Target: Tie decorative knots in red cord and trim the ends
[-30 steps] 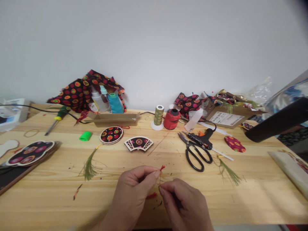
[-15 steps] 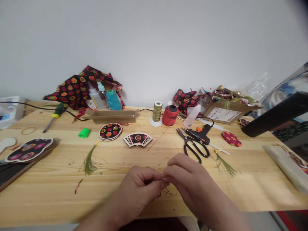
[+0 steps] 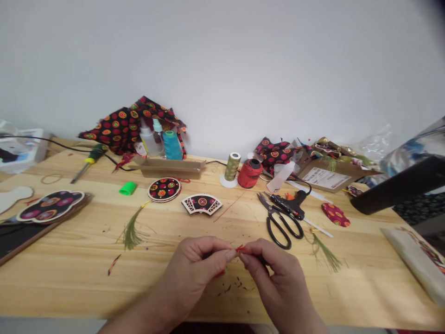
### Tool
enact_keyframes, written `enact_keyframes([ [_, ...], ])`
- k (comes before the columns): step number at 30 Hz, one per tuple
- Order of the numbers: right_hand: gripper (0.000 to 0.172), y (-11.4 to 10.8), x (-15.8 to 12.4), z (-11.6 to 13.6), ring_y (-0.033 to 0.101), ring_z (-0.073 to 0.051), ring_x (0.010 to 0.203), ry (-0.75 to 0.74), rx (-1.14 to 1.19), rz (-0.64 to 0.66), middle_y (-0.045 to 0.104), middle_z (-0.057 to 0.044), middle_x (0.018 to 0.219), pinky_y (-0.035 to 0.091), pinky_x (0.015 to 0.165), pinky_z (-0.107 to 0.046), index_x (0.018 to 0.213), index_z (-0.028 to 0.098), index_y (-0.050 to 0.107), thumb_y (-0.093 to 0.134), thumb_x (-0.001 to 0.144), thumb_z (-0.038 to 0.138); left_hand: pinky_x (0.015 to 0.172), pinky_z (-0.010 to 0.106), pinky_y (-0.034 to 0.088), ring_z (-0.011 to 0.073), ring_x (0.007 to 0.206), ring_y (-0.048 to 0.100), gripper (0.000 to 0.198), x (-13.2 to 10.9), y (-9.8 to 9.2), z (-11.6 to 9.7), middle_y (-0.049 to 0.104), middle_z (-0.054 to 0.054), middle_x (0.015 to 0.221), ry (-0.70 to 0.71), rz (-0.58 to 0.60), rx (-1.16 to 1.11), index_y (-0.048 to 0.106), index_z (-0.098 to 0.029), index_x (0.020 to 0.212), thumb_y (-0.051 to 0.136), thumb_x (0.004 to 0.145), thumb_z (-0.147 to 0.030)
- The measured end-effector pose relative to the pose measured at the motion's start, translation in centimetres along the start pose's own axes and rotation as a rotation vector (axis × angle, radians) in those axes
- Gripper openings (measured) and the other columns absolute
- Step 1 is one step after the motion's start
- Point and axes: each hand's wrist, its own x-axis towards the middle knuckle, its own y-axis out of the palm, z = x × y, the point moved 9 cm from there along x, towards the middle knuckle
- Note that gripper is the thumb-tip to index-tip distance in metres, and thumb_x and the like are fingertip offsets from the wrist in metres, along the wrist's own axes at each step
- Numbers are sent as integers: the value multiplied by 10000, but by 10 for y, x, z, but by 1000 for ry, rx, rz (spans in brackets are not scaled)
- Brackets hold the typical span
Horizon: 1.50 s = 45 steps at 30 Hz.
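My left hand [image 3: 196,269] and my right hand [image 3: 274,273] meet above the wooden tabletop [image 3: 208,297]. Their fingertips pinch a short tuft of red thread [image 3: 239,249] between them, and the fingers hide part of it. Small red clippings [image 3: 227,288] lie on the wood beneath my hands. Ahead of them sit a fan-shaped wooden ornament with black patterned fabric [image 3: 202,204] and a round one [image 3: 164,189]. A green tassel [image 3: 130,234] trails from the round ornament. Black-handled scissors [image 3: 281,227] lie right of my right hand.
A hot glue gun [image 3: 294,204] lies beside the scissors. Red [image 3: 249,173] and olive [image 3: 232,168] thread spools stand behind. Farther back are a cardboard box [image 3: 325,178], bottles [image 3: 148,141] and patterned fabric [image 3: 118,125]. A black bar [image 3: 399,188] intrudes at right.
My hands closed together over the thread, hiding it, then parted slightly. The red tuft now shows between both hands' fingertips. The view has shifted slightly.
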Motion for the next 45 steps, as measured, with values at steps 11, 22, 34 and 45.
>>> enact_keyframes([
  [11, 128, -3, 1, 3, 566, -110, 641, 7, -1, -15, 612, -2, 696, 433, 594, -191, 765, 184, 622, 531, 807, 104, 585, 235, 381, 120, 596, 438, 156, 1, 0, 6, 521, -32, 575, -23, 48, -3, 719, -199, 702, 628, 742, -320],
  [22, 99, 5, 12, -18, 575, -117, 598, 122, 266, -20, 628, -1, 629, 454, 566, -212, 695, 177, 694, 653, 699, 87, 452, 242, 151, 73, 449, 245, 139, -2, 20, 14, 376, -73, 430, -160, 198, -290, 694, -162, 579, 671, 685, -249],
  [34, 129, -1, 11, 10, 570, -116, 650, -42, 88, 25, 594, -28, 698, 451, 581, -199, 747, 154, 670, 564, 786, 92, 505, 188, 346, 78, 505, 363, 140, -3, 2, 10, 456, -58, 488, -88, 40, -213, 712, -175, 631, 664, 706, -284],
  [45, 139, 8, 6, 6, 558, -104, 650, 19, 51, -2, 589, -8, 703, 437, 594, -174, 731, 172, 620, 528, 808, 101, 586, 277, 512, 173, 630, 554, 188, -1, -12, 4, 634, 11, 624, -32, -38, -5, 734, -203, 681, 631, 714, -357],
])
